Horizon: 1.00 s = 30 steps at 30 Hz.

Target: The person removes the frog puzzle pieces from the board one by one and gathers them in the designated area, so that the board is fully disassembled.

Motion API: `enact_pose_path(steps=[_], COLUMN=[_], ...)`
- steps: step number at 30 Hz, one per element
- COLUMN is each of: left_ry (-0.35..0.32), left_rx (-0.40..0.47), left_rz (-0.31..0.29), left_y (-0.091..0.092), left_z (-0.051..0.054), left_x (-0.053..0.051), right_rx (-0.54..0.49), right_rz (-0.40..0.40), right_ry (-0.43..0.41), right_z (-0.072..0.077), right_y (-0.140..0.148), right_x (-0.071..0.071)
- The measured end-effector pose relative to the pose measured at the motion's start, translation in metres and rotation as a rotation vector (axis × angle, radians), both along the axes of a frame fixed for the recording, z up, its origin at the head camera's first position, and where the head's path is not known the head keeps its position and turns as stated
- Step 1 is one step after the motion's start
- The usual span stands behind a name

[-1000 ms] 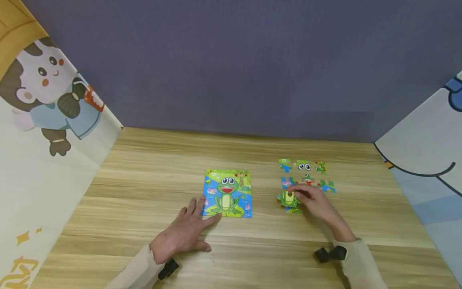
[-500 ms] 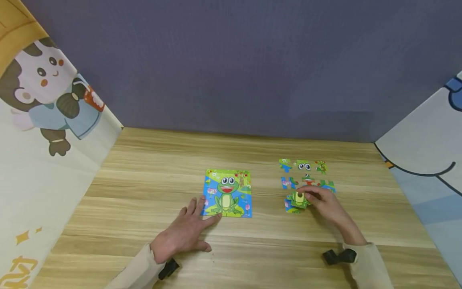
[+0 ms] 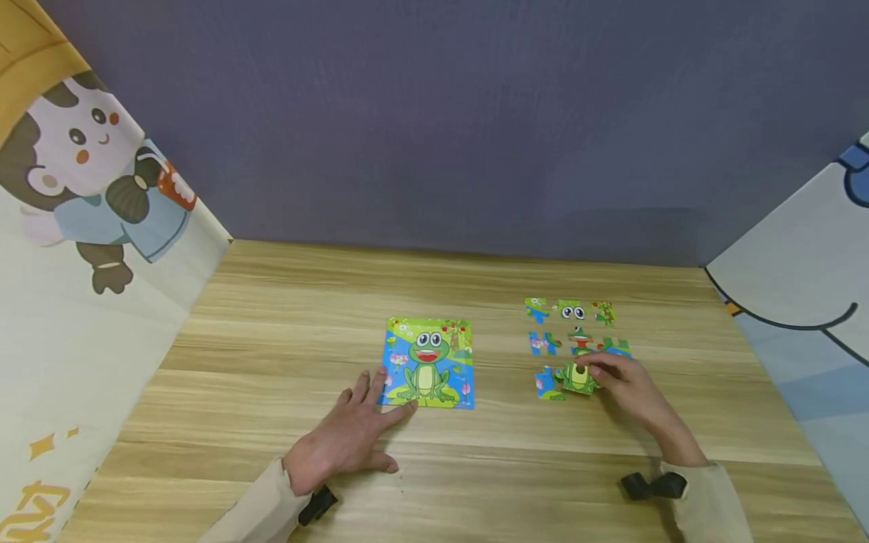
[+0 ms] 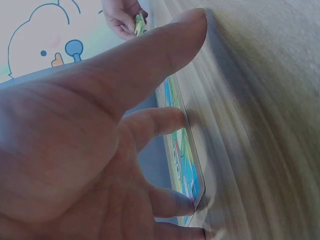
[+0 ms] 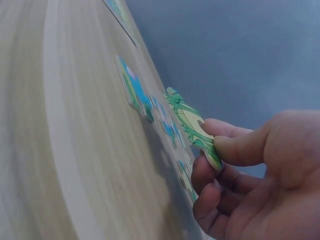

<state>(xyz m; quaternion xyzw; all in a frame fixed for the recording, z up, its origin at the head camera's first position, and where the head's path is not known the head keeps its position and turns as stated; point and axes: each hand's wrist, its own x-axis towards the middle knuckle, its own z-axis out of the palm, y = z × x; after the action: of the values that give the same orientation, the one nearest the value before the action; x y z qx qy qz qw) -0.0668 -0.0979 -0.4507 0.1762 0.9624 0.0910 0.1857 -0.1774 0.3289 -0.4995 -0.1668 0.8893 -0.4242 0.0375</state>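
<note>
My right hand (image 3: 627, 388) pinches a jigsaw piece (image 3: 574, 381) printed with a frog's yellow-green belly, between thumb and fingers. In the right wrist view that belly piece (image 5: 186, 119) is tilted and held above the table. To its left lies a blue and green corner piece (image 3: 548, 385) with a pink flower. My left hand (image 3: 346, 437) is spread flat, its fingertips touching the lower left edge of a square frog picture (image 3: 428, 360). From the left wrist, this picture (image 4: 189, 172) shows as a thin board under the fingers.
Beyond the right hand, several loose jigsaw pieces lie in two spaced rows, including an eyes piece (image 3: 572, 311) and a mouth piece (image 3: 579, 337). The wooden table (image 3: 305, 302) ends at a dark back wall (image 3: 434, 136), with printed panels on both sides.
My right hand has moved to the right with the belly piece, uncovering the corner piece to its left. The left hand and the frog picture stay put.
</note>
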Motion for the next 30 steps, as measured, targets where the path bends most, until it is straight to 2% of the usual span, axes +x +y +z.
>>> enact_pose_path(steps=[7,14,30], left_ry=[0.004,-0.001,-0.018], left_rx=[0.002,0.006,0.008], left_rz=[0.004,0.002,0.012], left_y=[0.000,0.000,0.001], left_z=[0.001,0.001,0.001], left_x=[0.001,0.001,0.001], right_rx=[0.014,0.036,0.059], right_rz=[-0.019,-0.025,0.002], right_ry=[-0.022,-0.085,-0.044], right_z=[-0.001,-0.001,-0.008], right_y=[0.011,0.019,0.023], right_x=[0.002,0.003,0.003])
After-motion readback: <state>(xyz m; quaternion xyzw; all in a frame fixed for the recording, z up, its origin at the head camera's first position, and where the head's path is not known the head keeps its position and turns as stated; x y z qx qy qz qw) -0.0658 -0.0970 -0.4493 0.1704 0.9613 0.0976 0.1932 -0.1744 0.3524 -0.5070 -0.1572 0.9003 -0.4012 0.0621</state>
